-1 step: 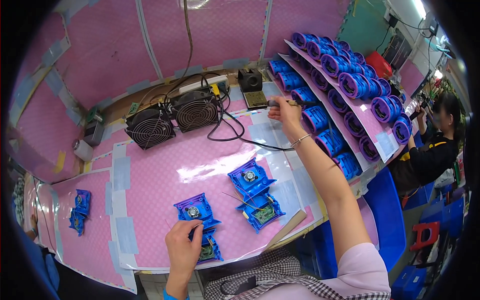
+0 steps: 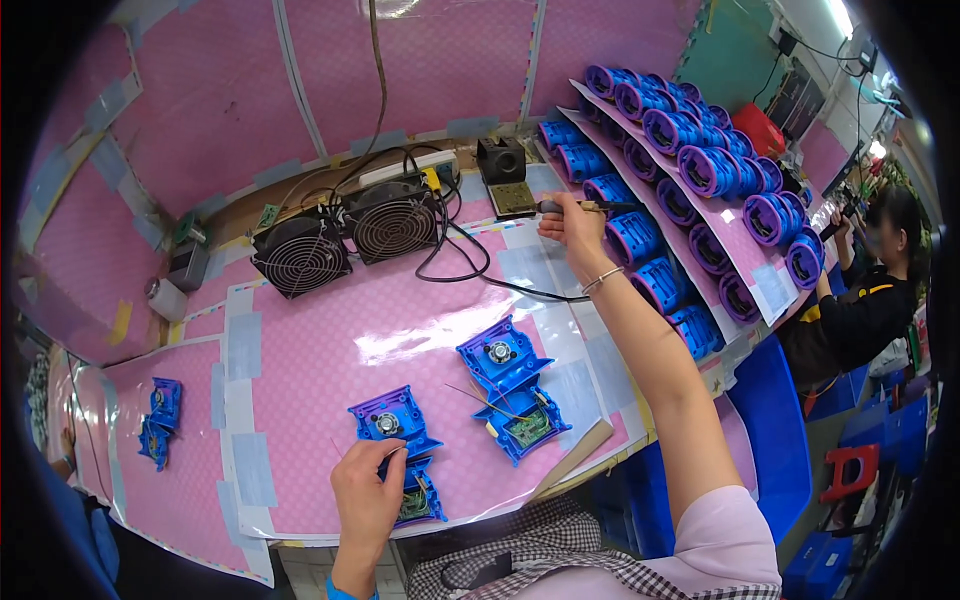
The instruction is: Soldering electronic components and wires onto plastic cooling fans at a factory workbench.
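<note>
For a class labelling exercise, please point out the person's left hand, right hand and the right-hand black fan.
Left hand (image 2: 365, 492): head view, back of the hand.
Right hand (image 2: 576, 229): head view, middle of the hand.
Right-hand black fan (image 2: 393, 229): head view, round front grille.

Lilac short sleeve (image 2: 725, 530); black-white checked apron (image 2: 425, 572); thin right-wrist bracelet (image 2: 602, 280); blue left wristband (image 2: 343, 591).
</note>
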`<state>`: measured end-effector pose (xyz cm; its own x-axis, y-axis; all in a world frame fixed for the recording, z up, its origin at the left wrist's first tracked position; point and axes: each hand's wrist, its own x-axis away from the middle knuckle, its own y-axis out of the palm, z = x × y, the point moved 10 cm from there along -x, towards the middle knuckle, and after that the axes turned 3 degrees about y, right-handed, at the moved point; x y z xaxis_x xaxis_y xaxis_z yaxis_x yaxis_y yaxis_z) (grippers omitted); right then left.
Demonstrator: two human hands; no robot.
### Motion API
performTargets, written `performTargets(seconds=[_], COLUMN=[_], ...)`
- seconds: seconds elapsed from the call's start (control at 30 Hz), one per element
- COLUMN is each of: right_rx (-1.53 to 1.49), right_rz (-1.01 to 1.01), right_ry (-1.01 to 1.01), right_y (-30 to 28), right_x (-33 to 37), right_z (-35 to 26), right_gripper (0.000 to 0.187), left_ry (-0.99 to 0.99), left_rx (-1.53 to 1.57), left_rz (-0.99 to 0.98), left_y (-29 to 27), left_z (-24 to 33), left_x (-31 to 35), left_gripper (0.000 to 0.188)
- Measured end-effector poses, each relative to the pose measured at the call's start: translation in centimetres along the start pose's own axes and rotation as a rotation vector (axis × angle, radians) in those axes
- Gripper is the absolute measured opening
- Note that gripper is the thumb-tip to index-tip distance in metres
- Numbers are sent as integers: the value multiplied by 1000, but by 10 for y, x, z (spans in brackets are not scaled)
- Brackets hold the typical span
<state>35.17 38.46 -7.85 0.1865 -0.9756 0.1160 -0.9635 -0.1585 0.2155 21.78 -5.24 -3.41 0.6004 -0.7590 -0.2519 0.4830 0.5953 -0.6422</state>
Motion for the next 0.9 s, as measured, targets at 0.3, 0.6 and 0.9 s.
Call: performTargets(seconds=[0.3,0.6,0.9], right_rx=[763,-92,337], right_rz=[-386,-482,-628], right_ry=[-846,-124,-51], right_y=[54,10,24], right_x=[60,149,298], right_z=[-62,-76,-17], right_gripper=[14,30,22], left_ry=[-4,69,-140], left_rx=[-8,23,176], left_rz=[-18,64,166], left_y=[-1,-9,-36], left_z=[-1,1,-12], left_x=[6,2,16], left_gripper=[10,9,11])
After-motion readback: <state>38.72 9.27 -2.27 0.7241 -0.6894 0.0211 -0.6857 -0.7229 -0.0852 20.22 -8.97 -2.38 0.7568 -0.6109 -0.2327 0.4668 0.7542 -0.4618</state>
